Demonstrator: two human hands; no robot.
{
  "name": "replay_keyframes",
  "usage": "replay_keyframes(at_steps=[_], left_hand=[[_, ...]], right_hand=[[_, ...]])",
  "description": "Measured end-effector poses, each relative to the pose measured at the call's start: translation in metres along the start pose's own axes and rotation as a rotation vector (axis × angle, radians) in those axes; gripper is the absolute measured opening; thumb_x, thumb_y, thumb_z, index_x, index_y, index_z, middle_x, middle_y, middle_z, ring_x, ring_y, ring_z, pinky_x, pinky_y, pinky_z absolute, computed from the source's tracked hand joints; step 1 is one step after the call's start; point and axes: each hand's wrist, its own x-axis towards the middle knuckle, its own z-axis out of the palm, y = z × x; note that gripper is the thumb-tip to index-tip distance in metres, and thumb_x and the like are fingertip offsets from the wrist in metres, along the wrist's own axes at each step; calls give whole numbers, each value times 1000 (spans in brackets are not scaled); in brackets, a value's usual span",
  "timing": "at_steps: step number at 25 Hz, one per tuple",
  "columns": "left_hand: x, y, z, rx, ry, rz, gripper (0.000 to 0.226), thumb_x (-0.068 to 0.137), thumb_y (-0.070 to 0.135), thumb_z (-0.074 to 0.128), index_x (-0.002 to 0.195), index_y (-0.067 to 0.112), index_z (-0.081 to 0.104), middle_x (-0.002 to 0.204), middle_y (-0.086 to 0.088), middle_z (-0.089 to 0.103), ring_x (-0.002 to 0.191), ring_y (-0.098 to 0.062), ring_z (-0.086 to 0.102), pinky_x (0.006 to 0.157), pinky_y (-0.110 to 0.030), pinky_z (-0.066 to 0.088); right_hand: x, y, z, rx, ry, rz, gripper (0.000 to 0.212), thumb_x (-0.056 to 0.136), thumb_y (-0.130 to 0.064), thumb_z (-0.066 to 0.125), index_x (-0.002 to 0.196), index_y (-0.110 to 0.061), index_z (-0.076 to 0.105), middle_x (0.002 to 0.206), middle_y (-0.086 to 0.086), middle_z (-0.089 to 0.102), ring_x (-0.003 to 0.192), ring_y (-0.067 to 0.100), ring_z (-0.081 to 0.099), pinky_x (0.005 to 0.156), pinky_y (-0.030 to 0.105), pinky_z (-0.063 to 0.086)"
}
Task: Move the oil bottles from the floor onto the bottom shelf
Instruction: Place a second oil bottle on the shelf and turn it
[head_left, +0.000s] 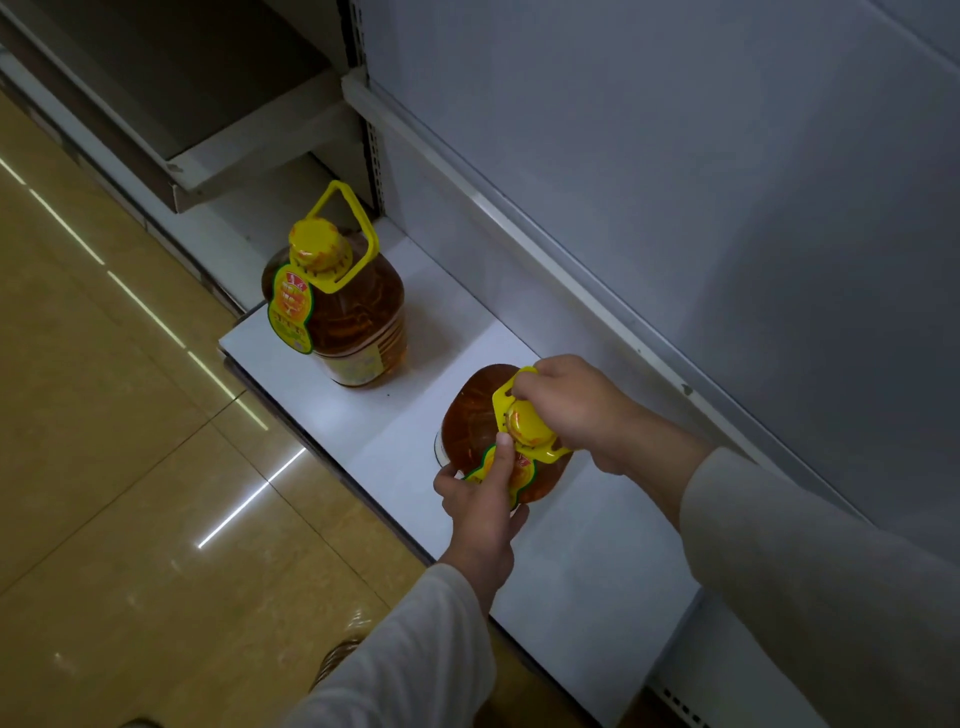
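Observation:
Two large amber oil bottles with yellow caps stand on the white bottom shelf (395, 452). The far bottle (343, 317) stands alone at the shelf's left end, its yellow handle raised. The near bottle (478, 415) sits in the shelf's middle. My right hand (576, 405) grips its yellow handle beside the cap. My left hand (483, 499) holds its near side over the label, thumb pointing up toward the cap.
A glossy tan tiled floor (130, 441) lies left of the shelf, with light streaks on it. A grey back panel (675, 182) rises behind the shelf. An upper shelf (234, 150) overhangs at the top left. White shelf surface continues toward the lower right.

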Motion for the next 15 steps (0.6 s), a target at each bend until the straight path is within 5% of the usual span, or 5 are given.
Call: replay_keyframes(at_steps=[3, 6, 10, 15], left_hand=[[-1, 0, -2, 14, -12, -16, 114, 50, 72, 81, 143, 37, 26, 153, -3, 36, 127, -28, 53, 97, -57, 54], [2, 2, -16, 159, -9, 28, 109, 60, 70, 77, 149, 30, 30, 156, -3, 32, 130, -28, 48, 100, -62, 49], [-6, 16, -51, 361, 7, 189, 126, 44, 87, 73, 151, 30, 40, 160, 0, 27, 139, -30, 44, 102, -55, 50], [-16, 28, -119, 389, -30, 232, 96, 66, 72, 76, 147, 28, 48, 159, -1, 34, 138, -27, 45, 105, -53, 48]], right_hand=[[2, 1, -4, -29, -36, 13, 22, 84, -28, 56, 79, -6, 56, 74, 10, 48, 73, 28, 49, 63, 34, 39], [5, 5, -10, -34, 45, -5, 33, 80, -32, 58, 86, -1, 66, 85, 19, 68, 85, 37, 67, 77, 44, 59], [-19, 26, 2, -12, 265, -34, 32, 90, -30, 59, 110, -7, 67, 112, 18, 70, 107, 38, 65, 93, 48, 54], [-68, 55, 50, 198, 461, -27, 52, 72, -43, 66, 115, -16, 59, 106, 0, 64, 116, 38, 63, 100, 52, 51]])
